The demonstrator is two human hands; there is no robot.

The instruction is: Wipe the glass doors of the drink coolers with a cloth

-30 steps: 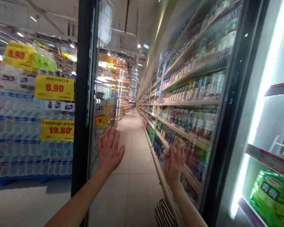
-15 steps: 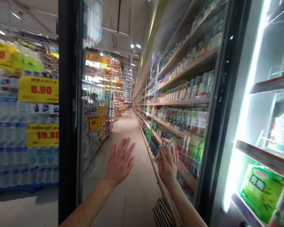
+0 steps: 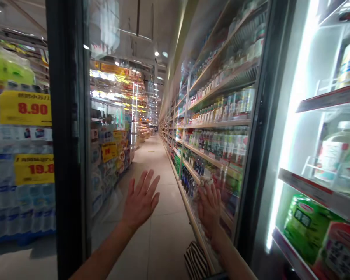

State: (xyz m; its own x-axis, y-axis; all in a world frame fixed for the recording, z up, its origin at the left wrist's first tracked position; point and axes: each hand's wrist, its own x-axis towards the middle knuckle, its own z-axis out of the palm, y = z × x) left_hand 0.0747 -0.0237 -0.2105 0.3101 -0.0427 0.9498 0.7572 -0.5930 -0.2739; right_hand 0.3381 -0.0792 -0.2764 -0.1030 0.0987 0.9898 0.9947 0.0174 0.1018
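Observation:
My left hand [image 3: 140,200] is open, fingers spread and raised flat against the glass door [image 3: 163,116] of a cooler, near the door's lower middle. My right hand [image 3: 210,208] presses a crumpled pale cloth [image 3: 203,182] against the same glass, close to the door's black right frame [image 3: 251,155]. The cloth sticks out above my fingertips. Through the glass I see the shop aisle and shelves of bottled drinks [image 3: 218,144].
The door's black left frame [image 3: 65,155] stands upright at the left. Beyond it are stacked water bottles with yellow price signs [image 3: 25,108]. The lit cooler interior at the right holds green packages [image 3: 306,229] and jars [image 3: 335,155]. A striped fabric [image 3: 196,260] shows at the bottom.
The view has shifted, so the door frame sits further left. My left hand moved right and down across the glass. My right hand with the cloth rose slightly and stays near the right frame.

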